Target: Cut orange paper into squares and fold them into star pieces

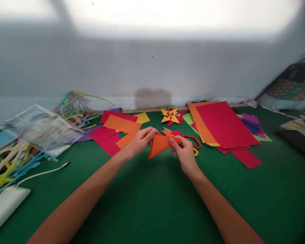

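Note:
A folded orange paper (159, 145), shaped roughly like a triangle, is held up above the green table between my two hands. My left hand (143, 139) pinches its upper left corner. At its right end my right hand (183, 150) grips the edge between thumb and fingers. Behind my right hand lie scissors with red and yellow handles (197, 144), partly hidden. Small orange and red paper pieces (176, 133) are beside them. Farther back sits a folded yellow and red paper star (170, 116).
Red and orange sheets (228, 125) are stacked at the right. Cut papers (123, 123) lie left of centre. Paper strips (17, 162), a clear plastic bag (40, 128) and a white power strip (8, 206) with a cable occupy the left. A dark object (296, 144) is far right.

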Motion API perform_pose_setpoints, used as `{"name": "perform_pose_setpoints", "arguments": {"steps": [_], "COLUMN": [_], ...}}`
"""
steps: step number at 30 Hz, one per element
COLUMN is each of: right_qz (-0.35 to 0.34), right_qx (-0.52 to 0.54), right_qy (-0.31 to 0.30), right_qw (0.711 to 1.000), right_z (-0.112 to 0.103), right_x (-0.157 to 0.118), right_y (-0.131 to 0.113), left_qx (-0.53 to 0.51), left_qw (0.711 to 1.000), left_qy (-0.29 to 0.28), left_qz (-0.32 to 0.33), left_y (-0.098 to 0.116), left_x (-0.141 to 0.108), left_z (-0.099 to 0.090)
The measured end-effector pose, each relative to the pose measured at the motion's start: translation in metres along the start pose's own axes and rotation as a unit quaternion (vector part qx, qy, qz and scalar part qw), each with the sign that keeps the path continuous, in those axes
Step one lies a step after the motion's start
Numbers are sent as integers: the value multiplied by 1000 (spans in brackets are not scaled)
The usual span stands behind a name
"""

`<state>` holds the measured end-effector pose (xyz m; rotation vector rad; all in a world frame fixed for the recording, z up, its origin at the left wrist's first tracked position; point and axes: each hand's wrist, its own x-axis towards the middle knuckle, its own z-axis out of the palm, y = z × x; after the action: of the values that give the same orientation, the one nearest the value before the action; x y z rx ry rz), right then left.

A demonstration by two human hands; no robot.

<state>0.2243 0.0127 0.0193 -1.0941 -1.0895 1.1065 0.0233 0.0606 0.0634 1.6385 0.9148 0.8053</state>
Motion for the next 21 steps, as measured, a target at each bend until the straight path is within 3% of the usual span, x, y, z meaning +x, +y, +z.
{"name": "perform_pose_setpoints", "arguments": {"steps": [6, 10, 21], "right_qz": [-15, -7, 2], "right_qx": [-18, -11, -5], "right_qy": [14, 16, 12], "right_qw": [1000, 1000, 1000], "right_z": [-2, -1, -1], "right_x": [0, -1, -1], "right_y": [-3, -1, 1], "left_qx": [52, 27, 58], "left_qw": [998, 998, 995], "left_qy": [17, 49, 82], "left_qz": [18, 16, 12], "left_y": [-5, -5, 5], "left_x": [1, 1, -2], "left_z": [-1, 0, 6]}}
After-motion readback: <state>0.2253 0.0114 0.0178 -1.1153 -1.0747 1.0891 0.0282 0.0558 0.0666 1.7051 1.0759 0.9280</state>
